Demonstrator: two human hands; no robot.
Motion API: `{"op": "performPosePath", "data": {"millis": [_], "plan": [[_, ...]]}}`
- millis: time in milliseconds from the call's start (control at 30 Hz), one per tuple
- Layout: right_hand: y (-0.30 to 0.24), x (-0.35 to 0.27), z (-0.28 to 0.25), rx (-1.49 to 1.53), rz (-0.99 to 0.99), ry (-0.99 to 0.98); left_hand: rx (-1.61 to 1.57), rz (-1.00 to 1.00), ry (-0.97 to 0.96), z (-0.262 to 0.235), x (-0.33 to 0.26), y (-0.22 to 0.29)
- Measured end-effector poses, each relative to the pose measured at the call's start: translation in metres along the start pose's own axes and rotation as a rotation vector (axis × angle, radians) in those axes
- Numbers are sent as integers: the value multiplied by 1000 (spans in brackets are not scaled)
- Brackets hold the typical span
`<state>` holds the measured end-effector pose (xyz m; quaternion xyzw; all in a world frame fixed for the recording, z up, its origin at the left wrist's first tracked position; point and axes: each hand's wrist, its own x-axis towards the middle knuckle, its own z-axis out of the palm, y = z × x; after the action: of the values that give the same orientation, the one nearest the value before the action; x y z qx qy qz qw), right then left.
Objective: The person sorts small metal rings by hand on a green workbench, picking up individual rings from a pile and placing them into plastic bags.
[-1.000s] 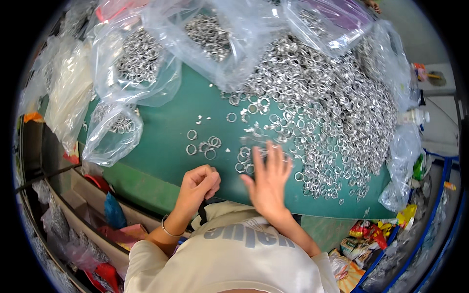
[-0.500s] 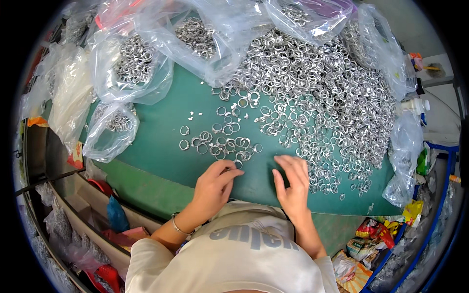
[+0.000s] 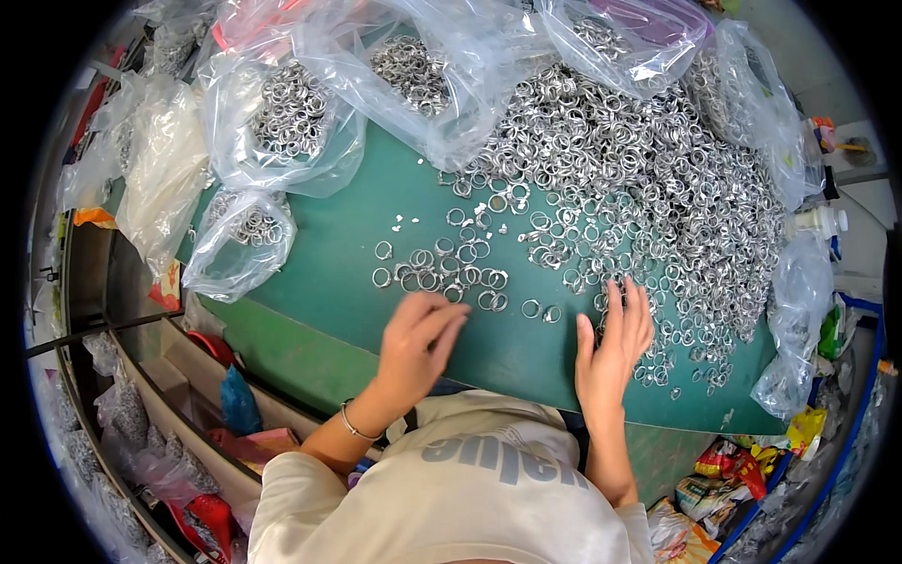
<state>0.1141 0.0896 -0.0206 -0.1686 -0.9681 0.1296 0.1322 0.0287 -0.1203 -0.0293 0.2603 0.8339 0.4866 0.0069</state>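
Head view: left hand [image 3: 418, 343], fingers together, and right hand [image 3: 615, 343], fingers spread, should sweep small silver metal rings [image 3: 451, 273] from 12 o'clock flat along green mat [image 3: 329, 254].

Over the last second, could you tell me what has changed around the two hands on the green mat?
The right hand drew back from the loose rings toward the mat's near edge, then slid right, open, to the fringe of the big ring pile. The left hand uncurled and reached forward toward the small row of rings. Neither grips anything. The bags and green mat stayed put.

Green-topped table [image 3: 357, 254], large heap of metal rings [image 3: 648, 188], scattered loose rings [image 3: 442, 268], clear plastic bags of rings [image 3: 291, 122]
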Motion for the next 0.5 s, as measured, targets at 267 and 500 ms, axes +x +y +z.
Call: {"op": "performPosePath", "data": {"millis": [267, 500], "plan": [[-33, 3, 17, 72, -212, -272, 69, 2, -304, 12, -11, 8], [-4, -9, 3, 390, -334, -198, 114, 6, -104, -5, 1, 6]]}}
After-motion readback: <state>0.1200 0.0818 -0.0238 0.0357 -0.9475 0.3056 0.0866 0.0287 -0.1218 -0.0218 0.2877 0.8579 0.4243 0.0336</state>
